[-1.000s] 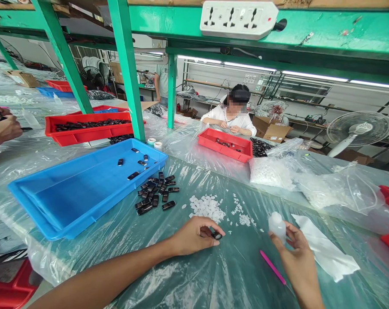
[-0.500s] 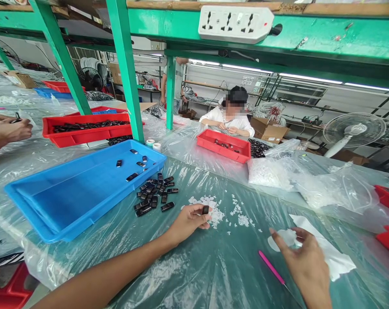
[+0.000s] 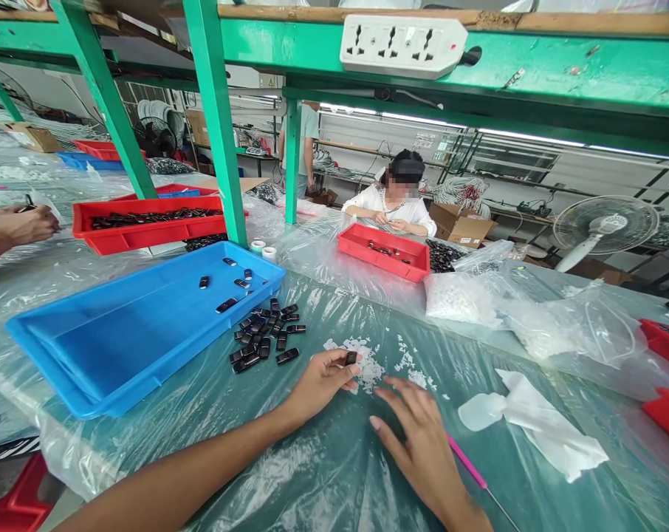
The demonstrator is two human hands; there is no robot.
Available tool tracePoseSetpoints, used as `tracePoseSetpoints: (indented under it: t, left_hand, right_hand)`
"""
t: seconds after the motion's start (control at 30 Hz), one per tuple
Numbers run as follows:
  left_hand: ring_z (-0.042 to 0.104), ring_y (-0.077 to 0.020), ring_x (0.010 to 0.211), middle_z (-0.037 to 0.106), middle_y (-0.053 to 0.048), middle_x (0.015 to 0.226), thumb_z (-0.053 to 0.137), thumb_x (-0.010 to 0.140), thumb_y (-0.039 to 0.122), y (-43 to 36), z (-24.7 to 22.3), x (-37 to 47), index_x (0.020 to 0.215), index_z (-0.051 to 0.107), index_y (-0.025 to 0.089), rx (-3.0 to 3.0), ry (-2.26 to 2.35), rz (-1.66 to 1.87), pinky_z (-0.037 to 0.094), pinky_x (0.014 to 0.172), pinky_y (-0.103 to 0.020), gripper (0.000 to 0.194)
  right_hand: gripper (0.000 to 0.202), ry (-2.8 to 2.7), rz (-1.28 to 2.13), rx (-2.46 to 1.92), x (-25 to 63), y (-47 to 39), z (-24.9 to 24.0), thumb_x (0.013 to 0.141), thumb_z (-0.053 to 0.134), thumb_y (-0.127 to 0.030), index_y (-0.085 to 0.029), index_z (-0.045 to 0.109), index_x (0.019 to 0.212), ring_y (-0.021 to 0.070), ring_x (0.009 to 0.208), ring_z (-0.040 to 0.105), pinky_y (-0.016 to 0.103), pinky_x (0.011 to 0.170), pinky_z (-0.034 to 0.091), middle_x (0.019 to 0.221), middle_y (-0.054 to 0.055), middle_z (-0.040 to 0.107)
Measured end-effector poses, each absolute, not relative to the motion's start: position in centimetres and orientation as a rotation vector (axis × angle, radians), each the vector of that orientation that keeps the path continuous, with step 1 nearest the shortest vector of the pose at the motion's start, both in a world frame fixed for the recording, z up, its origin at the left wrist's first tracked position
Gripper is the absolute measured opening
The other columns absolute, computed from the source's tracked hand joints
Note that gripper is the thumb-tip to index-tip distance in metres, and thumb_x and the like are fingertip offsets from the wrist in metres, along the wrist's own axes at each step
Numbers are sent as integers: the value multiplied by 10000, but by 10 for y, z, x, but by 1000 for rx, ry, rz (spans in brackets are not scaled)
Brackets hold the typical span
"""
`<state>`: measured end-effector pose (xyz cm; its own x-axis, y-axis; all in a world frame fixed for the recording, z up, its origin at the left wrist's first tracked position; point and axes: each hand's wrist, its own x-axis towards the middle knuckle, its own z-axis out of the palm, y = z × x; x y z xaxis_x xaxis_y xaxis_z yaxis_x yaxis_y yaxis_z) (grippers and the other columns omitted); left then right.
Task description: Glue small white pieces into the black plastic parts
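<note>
My left hand (image 3: 324,380) is closed on a small black plastic part (image 3: 351,358), held up between thumb and fingers. Just behind it lies a pile of small white pieces (image 3: 371,369). To its right my right hand (image 3: 420,436) hangs low over the table with fingers spread, holding nothing, its fingertips close to the white pieces. A pink-handled tool (image 3: 467,462) with a thin metal shaft lies partly behind the right hand. Farther right, a translucent white bottle-shaped object (image 3: 481,411) rests against a white cloth (image 3: 553,428). Several more black parts (image 3: 265,332) are heaped left of the pile.
A large blue tray (image 3: 146,380) with a few black parts stands at left. Red bins (image 3: 146,236) sit behind it, near a green post (image 3: 215,125). Across the table a person (image 3: 393,196) works at a red bin (image 3: 382,255). Another person's hands (image 3: 21,225) show at far left.
My right hand has let go of the translucent white object beside the cloth and moved left toward the white pieces. My left hand still holds the black part in nearly the same place.
</note>
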<state>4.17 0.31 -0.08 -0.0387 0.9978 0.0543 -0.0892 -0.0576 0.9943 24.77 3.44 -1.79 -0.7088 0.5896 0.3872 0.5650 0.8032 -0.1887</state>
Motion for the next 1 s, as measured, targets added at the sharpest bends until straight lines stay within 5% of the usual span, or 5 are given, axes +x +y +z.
tracePoseSetpoints:
  t: [0.13, 0.2, 0.4, 0.7, 1.0]
  left_hand:
    - [610, -193, 741, 595, -99, 905, 586, 810, 423, 2, 1, 42, 981, 582, 79, 1203, 1108, 1326, 503, 695, -291, 383]
    - [607, -199, 742, 593, -98, 885, 586, 810, 419, 2, 1, 43, 993, 582, 77, 1205, 1098, 1317, 506, 692, -300, 388]
    - [601, -178, 727, 592, -97, 918, 586, 811, 411, 2, 1, 44, 982, 589, 80, 1218, 1150, 1327, 496, 673, -264, 373]
    - [607, -186, 750, 591, -97, 948, 593, 794, 453, 3, 2, 44, 988, 596, 97, 1213, 1163, 1303, 494, 675, -260, 406]
    - [599, -156, 695, 601, -91, 886, 648, 755, 441, 1, -10, 47, 959, 621, 82, 1166, 1032, 1179, 496, 671, -257, 414]
  right_hand:
    - [526, -2901, 168, -732, 232, 29, -18, 964, 341, -421, -322, 142, 1441, 266, 1338, 69, 559, 1062, 171, 1469, -56, 103]
    - [542, -2953, 206, -705, 228, 27, -18, 974, 309, -402, -302, 74, 1452, 256, 1342, 44, 569, 1071, 144, 1470, -61, 85]
    - [349, -2821, 208, -756, 229, 27, -18, 984, 314, -314, -223, 425, 1302, 205, 1159, 395, 501, 1077, 210, 1248, 27, 464]
    - [341, -2702, 217, -706, 229, 28, -30, 960, 367, -248, -240, 476, 1283, 244, 1182, 388, 540, 1043, 239, 1278, 29, 458]
    - [233, -2252, 493, -876, 244, 29, -38, 943, 406, -231, -222, 606, 1063, 208, 984, 533, 376, 819, 469, 1065, 48, 570]
